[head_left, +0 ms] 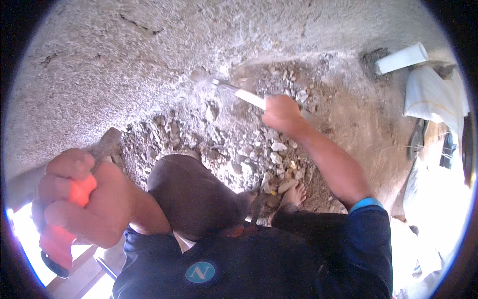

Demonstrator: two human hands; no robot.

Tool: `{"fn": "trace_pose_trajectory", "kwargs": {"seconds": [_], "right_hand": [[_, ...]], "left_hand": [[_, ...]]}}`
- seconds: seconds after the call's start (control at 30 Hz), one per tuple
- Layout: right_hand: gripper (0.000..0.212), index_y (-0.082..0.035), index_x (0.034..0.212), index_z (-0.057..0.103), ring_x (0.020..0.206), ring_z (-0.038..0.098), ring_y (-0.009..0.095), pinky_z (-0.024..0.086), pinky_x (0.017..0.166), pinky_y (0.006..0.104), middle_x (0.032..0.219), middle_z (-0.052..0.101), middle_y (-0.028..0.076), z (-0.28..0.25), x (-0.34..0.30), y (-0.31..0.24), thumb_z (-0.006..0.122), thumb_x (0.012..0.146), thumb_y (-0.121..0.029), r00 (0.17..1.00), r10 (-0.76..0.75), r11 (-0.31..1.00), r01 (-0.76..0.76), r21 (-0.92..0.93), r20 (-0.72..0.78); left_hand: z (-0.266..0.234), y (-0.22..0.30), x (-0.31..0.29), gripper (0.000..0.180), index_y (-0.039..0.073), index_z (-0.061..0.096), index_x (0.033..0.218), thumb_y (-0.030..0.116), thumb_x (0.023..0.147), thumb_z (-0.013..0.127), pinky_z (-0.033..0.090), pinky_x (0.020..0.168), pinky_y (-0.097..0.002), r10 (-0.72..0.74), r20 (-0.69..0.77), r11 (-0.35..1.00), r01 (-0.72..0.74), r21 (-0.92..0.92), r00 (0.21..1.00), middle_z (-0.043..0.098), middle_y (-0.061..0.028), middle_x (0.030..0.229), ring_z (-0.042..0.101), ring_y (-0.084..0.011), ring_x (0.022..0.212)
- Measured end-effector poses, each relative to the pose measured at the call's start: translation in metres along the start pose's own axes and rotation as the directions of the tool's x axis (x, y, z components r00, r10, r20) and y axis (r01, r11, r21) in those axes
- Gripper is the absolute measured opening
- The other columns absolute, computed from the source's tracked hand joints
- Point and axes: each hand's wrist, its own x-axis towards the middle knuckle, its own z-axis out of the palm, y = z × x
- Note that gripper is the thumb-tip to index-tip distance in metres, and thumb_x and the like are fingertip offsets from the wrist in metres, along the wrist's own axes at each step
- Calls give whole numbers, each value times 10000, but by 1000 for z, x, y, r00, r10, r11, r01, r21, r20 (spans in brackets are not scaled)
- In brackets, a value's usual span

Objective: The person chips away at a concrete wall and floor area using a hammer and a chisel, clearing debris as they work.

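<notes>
The left hand (84,212) is clenched round an orange handle (56,244); the right hand (282,114) grips what looks like a chisel (250,98), its tip at the foot of the wall (124,74). To my eye, if that tip skids on the rough face, a blow could catch the right hand, since both the 2 hands are bare. Chips might strike the bare foot (297,193) beside the rubble (249,152). Blur smears the left hand, so I can't tell what the handle carries; glare muddies the chisel's tip.
</notes>
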Motion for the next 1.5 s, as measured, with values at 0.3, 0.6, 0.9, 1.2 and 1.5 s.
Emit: {"fn": "trace_pose_trajectory", "kwargs": {"seconds": [0.3,0.6,0.9,1.2,1.5], "right_hand": [[159,-74,865,643,653,669,268,525,609,411,726,665,113,-11,16,-44,625,738,-168,926,-261,952,293,84,-271],[267,-35,1007,616,685,670,267,547,603,394,706,639,130,-50,-10,-56,616,773,-163,971,-198,979,203,27,-135],[251,-23,876,681,758,674,338,536,693,428,813,674,198,-13,18,56,630,722,-215,991,38,996,-47,-70,-131],[301,57,936,634,794,659,358,494,682,449,842,645,259,-73,-122,106,622,710,-142,861,481,861,-500,92,166],[284,88,847,590,547,611,277,461,509,402,616,578,184,-39,-162,168,629,635,-97,834,527,729,-543,417,165]], "left_hand": [[14,18,1,121,141,445,748,164,864,472,286,447,-332,47,-74,999,-45,24,996,280,-18,572,311,-166,461],[-15,8,14,150,110,440,745,177,878,428,315,433,-321,41,-144,994,-25,109,989,332,-53,556,359,-176,450],[-3,-23,-2,138,39,490,824,135,919,466,406,514,-286,-238,157,943,266,-197,959,524,-107,740,491,-175,597],[37,-99,-64,427,26,593,971,433,858,661,487,601,-300,-807,459,580,353,734,372,636,-51,783,614,-131,743],[62,-162,-178,305,59,603,1049,8,779,735,520,813,-299,-695,558,645,736,206,453,653,-59,1044,627,-180,945]]}}
